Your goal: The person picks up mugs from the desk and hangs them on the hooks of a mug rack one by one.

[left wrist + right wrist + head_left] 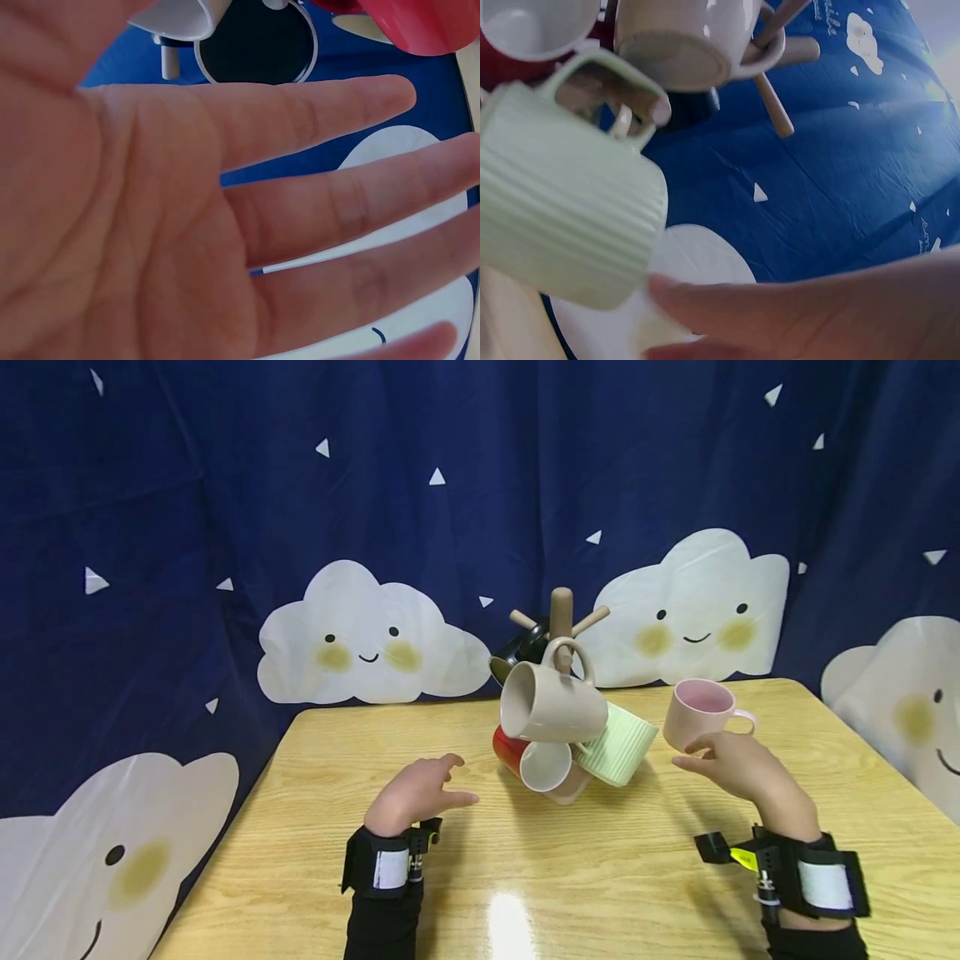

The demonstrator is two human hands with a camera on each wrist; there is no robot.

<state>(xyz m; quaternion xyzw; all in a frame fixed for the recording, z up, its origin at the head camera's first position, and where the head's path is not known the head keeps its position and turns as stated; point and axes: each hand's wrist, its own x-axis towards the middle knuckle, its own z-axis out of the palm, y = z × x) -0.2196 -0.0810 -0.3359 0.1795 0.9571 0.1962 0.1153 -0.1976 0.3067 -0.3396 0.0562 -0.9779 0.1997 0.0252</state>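
Observation:
My left hand [415, 791] hovers over the left half of the table, to the left of the mug stand, fingers extended and nothing in them. Its straight, spread fingers [315, 120] also show up close in the left wrist view. On the right, my right hand [738, 766] is held out in front of a pink mug [693, 714], overlapping its lower edge in the head view. Thumb and fingers are apart there. The pink mug stands upright, handle to the right. In the right wrist view, fingers [727, 304] appear below the ribbed light-green mug [570, 195].
A wooden mug stand [561, 610] rises mid-table. Hanging on it are a beige mug [562, 703], a red mug [512, 750] with white inside, a black mug [517, 652] and the green one. A blue curtain [450, 410] with clouds hangs behind the wooden table [585, 877].

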